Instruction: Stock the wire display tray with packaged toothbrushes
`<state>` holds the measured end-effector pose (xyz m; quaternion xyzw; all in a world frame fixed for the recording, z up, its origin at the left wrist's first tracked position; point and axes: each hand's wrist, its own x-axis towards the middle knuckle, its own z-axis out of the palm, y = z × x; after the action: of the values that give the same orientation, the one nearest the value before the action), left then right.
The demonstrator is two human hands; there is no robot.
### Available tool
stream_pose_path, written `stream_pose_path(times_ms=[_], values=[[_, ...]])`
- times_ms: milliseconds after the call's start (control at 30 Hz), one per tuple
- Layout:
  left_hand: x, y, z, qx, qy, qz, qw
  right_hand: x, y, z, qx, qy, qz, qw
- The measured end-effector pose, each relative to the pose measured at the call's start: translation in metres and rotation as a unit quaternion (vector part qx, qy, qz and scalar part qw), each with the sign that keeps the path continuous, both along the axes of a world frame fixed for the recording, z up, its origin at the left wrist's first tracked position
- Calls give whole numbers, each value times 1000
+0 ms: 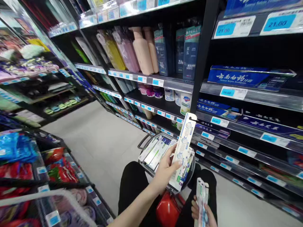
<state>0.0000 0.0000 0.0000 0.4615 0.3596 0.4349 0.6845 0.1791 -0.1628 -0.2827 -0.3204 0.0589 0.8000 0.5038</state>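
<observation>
Left hand (165, 168) closed around white carded toothbrush blister pack (184, 148), long axis upright and tilted right, above wire basket (151, 168) of long white boxes; right hand (203, 212), lower and nearer the body, clasps a second slim toothbrush pack (201, 195).

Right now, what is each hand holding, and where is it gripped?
Left hand grips a toothbrush pack around its lower half. Right hand holds another toothbrush pack near its bottom.
</observation>
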Motion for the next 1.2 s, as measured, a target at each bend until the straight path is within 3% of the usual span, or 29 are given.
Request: stream_pose_path(times_ms=[167,367,500,800,1200], values=[[1,0,0,-3,-12,11,1000,0,1,2,11,22,-3,1000],[5,-5,10,-135,-161,45,977,-2,0,-4,33,49,-12,998],[8,-5,8,-156,-215,98,959,-1,-2,-10,45,48,-8,998],[9,-5,5,-149,-133,134,971,-1,-3,-12,60,65,-7,996],[8,-2,4,-156,-127,145,969,-2,-3,-12,45,62,-13,997]])
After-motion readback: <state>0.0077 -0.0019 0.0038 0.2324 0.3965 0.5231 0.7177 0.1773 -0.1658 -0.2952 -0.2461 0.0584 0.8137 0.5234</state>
